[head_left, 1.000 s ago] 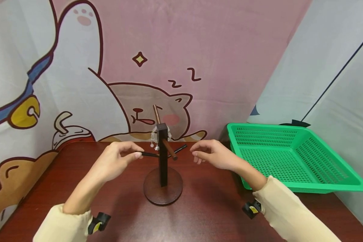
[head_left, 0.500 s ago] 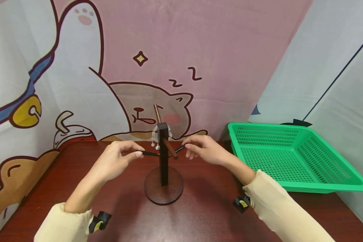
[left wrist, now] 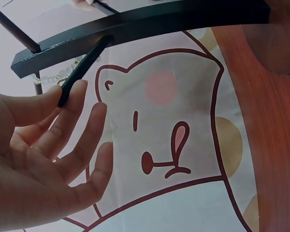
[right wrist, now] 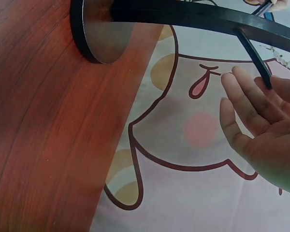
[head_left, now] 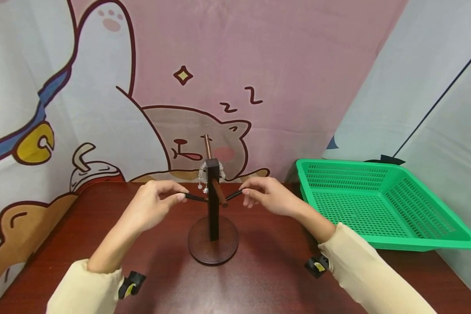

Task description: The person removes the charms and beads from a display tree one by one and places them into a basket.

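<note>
On the counter (head_left: 102,205), left of the green basket (head_left: 380,205), the dark wooden stand (head_left: 213,209) sits mid-scene, left hand (head_left: 149,209) grip pinching its left peg (head_left: 195,198), right hand (head_left: 272,198) grip pinching its right peg (head_left: 233,194).

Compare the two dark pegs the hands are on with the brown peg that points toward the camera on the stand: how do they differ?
The side pegs are black and thin; the front peg is brown and thicker. The side pegs run out left and right, one pinched by the left hand, one by the right hand; the front peg is untouched. All slant up out of the same dark post.
</note>
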Demonstrator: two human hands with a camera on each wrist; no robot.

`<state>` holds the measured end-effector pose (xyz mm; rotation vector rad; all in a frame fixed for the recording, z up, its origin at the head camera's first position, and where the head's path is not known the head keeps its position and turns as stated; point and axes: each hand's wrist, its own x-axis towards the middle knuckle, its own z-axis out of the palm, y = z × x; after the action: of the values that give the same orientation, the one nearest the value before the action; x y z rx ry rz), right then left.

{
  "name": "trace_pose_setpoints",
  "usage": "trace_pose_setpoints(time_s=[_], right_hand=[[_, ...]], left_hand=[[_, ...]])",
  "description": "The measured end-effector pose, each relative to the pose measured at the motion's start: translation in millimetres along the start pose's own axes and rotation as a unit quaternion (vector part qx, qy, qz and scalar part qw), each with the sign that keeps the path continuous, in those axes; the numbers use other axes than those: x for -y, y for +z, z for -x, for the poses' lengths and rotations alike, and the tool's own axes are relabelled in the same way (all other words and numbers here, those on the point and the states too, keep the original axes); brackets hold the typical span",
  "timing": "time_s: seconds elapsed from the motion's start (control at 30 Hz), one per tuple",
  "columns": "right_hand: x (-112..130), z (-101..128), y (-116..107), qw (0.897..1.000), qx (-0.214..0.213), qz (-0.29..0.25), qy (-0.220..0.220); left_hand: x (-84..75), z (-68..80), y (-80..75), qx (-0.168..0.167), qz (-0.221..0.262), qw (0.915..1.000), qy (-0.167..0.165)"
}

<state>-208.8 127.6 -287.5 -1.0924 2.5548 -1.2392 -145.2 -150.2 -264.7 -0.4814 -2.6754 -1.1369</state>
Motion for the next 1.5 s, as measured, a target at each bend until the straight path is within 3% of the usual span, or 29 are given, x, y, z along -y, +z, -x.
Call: trace_pose_setpoints(time_s=[0.4,0.8,1.2,1.5], right_hand=[[5,14,2,1.000,0.007,0.000,0.003],[10,19,6,1.000,0.006,-0.005,-0.013],[10,19,8,1.000,-0.004,0.009,-0.015],[9,19,6,1.000,0.000,0.016,-0.015]], left_hand=[[3.0,-17.1,0.8,-0.005,-0.030,0.9994,0.015],[6.9,-30.1,1.9,0.017,-0.023,0.9996,-0.007],[8.2,-29.1,6.9,-0.006,-0.034,0.9994,-0.004],[8.3,-27.2,8.5,-0.003,-0.027,0.9994,-0.019]])
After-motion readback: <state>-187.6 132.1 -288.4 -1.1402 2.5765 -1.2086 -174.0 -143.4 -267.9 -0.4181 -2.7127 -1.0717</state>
